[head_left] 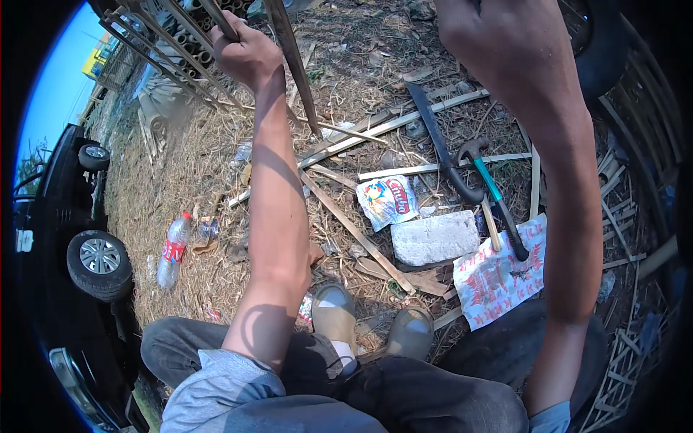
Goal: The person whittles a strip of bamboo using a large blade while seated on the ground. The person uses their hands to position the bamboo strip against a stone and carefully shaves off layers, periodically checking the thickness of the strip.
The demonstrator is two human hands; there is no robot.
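The wooden slat (pixel 219 18) was in our left hand (pixel 249 54), near the upper left of the view, raised in front of us and running out past the top edge. We had our fingers and thumb closed around it, with no clear gap in the grip. Our right hand (pixel 509 36) was raised at the upper right, its wrist bent; the fingers ran out of view, so we could not tell how far closed they were or whether they held anything.

Just right of our left hand we saw a dark wooden bar (pixel 292 65) slanting down toward the straw-strewn ground (pixel 209 144). Below and between our hands lay a machete (pixel 432 133), its blade crossing a pale strip (pixel 390 128). Beside its handle we had a claw hammer (pixel 491 180) with a green and black handle, whose end rested on a red-printed white sheet (pixel 498 289). A rough whitish block (pixel 437 238) lay next to that sheet, with a colourful packet (pixel 388 202) just above it. We wore sandals (pixel 336 317), our knees bent. Off to our left lay a clear bottle (pixel 173 252) with a red cap, and beyond it stood a black vehicle (pixel 50 238).
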